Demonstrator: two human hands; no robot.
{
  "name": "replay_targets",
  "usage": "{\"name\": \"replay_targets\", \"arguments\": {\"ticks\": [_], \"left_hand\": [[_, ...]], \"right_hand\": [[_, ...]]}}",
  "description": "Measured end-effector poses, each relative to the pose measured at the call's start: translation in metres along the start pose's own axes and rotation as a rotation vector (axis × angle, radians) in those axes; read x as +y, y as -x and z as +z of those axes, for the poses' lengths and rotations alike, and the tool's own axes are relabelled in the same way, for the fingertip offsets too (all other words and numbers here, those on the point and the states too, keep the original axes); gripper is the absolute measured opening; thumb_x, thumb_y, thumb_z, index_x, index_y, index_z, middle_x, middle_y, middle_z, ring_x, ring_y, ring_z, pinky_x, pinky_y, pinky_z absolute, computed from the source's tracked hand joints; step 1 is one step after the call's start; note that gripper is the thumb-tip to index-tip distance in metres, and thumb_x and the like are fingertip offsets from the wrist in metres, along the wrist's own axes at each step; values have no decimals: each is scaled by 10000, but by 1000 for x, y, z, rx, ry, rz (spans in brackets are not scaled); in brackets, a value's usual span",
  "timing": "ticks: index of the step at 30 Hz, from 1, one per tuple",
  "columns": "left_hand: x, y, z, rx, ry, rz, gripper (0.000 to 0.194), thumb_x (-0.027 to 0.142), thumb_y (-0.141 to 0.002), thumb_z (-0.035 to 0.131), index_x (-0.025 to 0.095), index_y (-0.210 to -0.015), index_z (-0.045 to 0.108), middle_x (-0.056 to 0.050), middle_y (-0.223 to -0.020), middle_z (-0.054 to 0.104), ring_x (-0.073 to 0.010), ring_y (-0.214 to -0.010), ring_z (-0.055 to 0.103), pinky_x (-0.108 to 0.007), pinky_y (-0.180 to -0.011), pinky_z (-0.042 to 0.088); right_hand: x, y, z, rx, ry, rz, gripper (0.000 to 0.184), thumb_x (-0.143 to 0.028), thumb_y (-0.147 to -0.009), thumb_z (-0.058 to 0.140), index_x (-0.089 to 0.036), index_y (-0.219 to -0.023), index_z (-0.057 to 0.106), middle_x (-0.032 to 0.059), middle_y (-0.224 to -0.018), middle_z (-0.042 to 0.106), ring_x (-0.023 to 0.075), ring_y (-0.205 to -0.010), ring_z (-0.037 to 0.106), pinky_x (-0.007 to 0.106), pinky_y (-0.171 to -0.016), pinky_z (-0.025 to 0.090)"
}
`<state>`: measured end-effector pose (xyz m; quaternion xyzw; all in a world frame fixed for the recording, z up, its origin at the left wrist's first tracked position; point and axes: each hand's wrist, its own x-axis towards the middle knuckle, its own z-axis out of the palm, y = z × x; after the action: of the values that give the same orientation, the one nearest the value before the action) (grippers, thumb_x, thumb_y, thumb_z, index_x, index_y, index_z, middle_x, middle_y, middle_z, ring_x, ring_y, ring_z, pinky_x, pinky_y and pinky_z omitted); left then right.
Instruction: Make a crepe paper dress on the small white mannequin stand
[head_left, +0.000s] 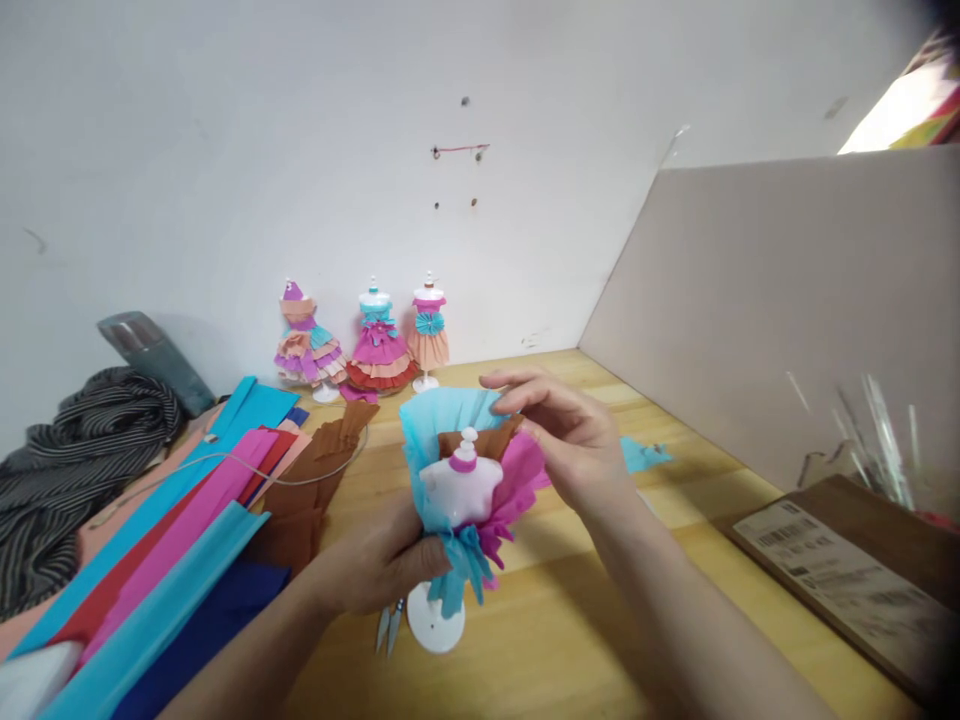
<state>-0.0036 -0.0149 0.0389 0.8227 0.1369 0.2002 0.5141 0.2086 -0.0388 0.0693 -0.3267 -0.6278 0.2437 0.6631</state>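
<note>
A small white dress form (459,492) with a pink neck band stands in front of me, tilted, on a round white base (436,622). Light blue crepe paper (442,408) flares up behind its shoulders, with brown paper (480,442) inside and pink crepe paper (519,478) on the right. My left hand (386,562) is closed around the form's waist, thumb over a light blue paper bow (466,565). With thumb and fingers, my right hand (577,440) grips the upper right edge of the crepe paper. Scissors (390,628) lie beside the base, their handles hidden.
Three dressed forms (379,345) stand against the wall. Long crepe paper strips (180,545), a thin cord (307,482) and a striped cloth (97,450) lie left. A blue scrap (645,455), a labelled brown parcel (832,575) and clear sticks (889,450) are right.
</note>
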Motion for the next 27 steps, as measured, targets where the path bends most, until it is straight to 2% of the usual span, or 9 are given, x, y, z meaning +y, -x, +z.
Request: {"name": "replay_targets", "arguments": {"ticks": [5, 9, 14, 17, 20, 23, 27], "left_hand": [[0, 1, 0, 5, -1, -25, 477, 520, -930, 387, 136, -1091, 619, -124, -1036, 633, -218, -934, 587, -320, -821, 511], [-4, 2, 2, 19, 93, -101, 520, 569, -913, 384, 118, -1060, 600, -134, -988, 636, -222, -875, 622, -326, -749, 538], [-8, 3, 3, 9, 173, -105, 510, 554, -912, 409, 133, -1155, 562, -147, -1060, 637, -228, -902, 637, -325, -751, 551], [-9, 2, 3, 24, 162, -67, 464, 514, -920, 429, 161, -1184, 577, -128, -1054, 648, -252, -1027, 599, -310, -783, 542], [-10, 3, 2, 39, 130, -15, 428, 479, -914, 468, 181, -1197, 591, -114, -1061, 650, -273, -1152, 527, -317, -857, 516], [-13, 5, 1, 30, 109, -6, 423, 482, -913, 466, 179, -1170, 613, -110, -1068, 641, -263, -1117, 537, -330, -888, 500], [-12, 5, 2, 44, 107, -57, 407, 469, -919, 462, 175, -1162, 605, -109, -1101, 612, -220, -988, 573, -313, -843, 506]], "right_hand": [[-3, -1, -4, 27, 67, -40, 78, -278, -826, 666, -223, -776, 694, 69, -970, 700, 192, -910, 651, 313, -749, 536], [-8, 0, -8, 8, 100, -43, 46, -220, -820, 656, -221, -795, 695, 64, -965, 715, 185, -885, 662, 301, -721, 540], [-15, -1, -14, -6, 162, 24, 54, -189, -784, 665, -216, -761, 706, 33, -752, 712, 162, -702, 652, 282, -618, 523], [-12, -3, -18, -13, 115, 95, 48, -227, -769, 690, -213, -746, 729, 33, -705, 705, 153, -643, 635, 265, -553, 503], [-6, -4, -21, -30, 14, 174, 110, -316, -754, 724, -208, -751, 746, 39, -711, 716, 150, -628, 640, 265, -553, 515], [-3, -5, -22, -36, -48, 235, 177, -374, -720, 759, -199, -746, 747, 37, -683, 710, 146, -598, 637, 267, -548, 526], [-13, -5, -21, -38, -37, 217, 171, -365, -699, 785, -202, -729, 744, 37, -695, 712, 138, -617, 638, 251, -562, 530]]}}
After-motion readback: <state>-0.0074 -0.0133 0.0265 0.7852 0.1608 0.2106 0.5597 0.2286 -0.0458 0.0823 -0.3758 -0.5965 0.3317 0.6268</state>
